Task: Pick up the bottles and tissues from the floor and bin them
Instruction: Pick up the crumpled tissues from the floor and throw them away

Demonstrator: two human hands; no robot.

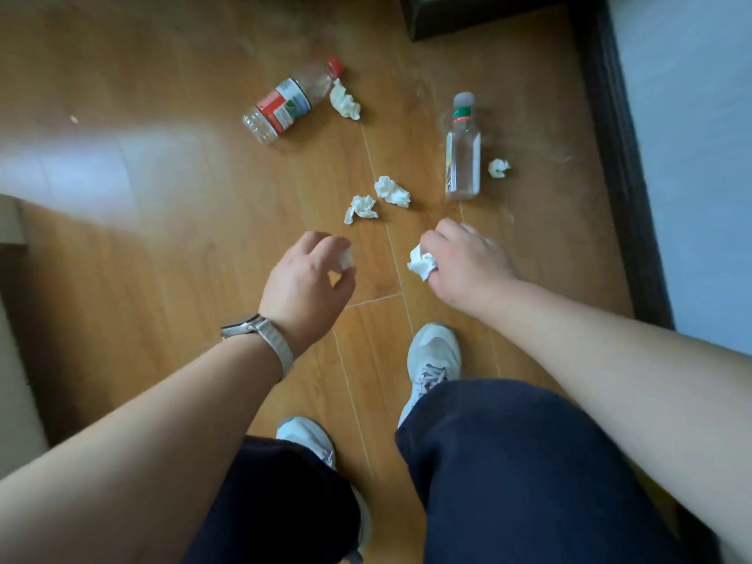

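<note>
My left hand is closed on a crumpled white tissue low over the wooden floor. My right hand grips another white tissue. Two more tissue balls lie just beyond my hands. A clear bottle with a red cap and red label lies on its side farther off, a tissue touching its neck. A second clear bottle with a green neck band lies to the right, with a small tissue beside it.
A dark skirting board and pale wall run along the right. A dark piece of furniture stands at the top. A pale object's edge shows at the left. My feet in grey trainers stand below my hands.
</note>
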